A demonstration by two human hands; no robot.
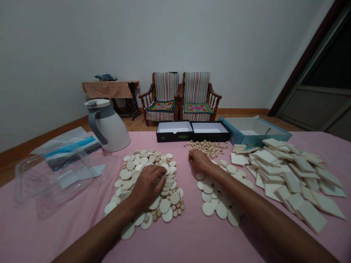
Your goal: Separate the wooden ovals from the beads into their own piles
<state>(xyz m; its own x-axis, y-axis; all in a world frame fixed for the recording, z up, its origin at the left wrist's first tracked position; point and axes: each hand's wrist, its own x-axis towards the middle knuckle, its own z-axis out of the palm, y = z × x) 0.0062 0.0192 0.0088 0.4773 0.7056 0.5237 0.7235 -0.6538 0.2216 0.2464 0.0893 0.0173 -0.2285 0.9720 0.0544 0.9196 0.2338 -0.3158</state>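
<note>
My left hand [148, 185] lies palm down on a heap of cream round discs [131, 168], its fingers spread flat over them. My right hand [199, 160] rests with curled fingers on the pink tablecloth [192, 237], between a pile of small beige beads [208, 148] and a second spread of round discs [216, 204]. What its fingers enclose is hidden. Small beads also lie mixed in at the near edge of the left heap.
A pile of cream square tiles [290, 175] covers the right side. Two open black boxes [192, 131] and a blue box [255, 132] stand at the back. A white jug [105, 126] and clear plastic containers [52, 168] sit left. Two striped armchairs [179, 96] stand beyond.
</note>
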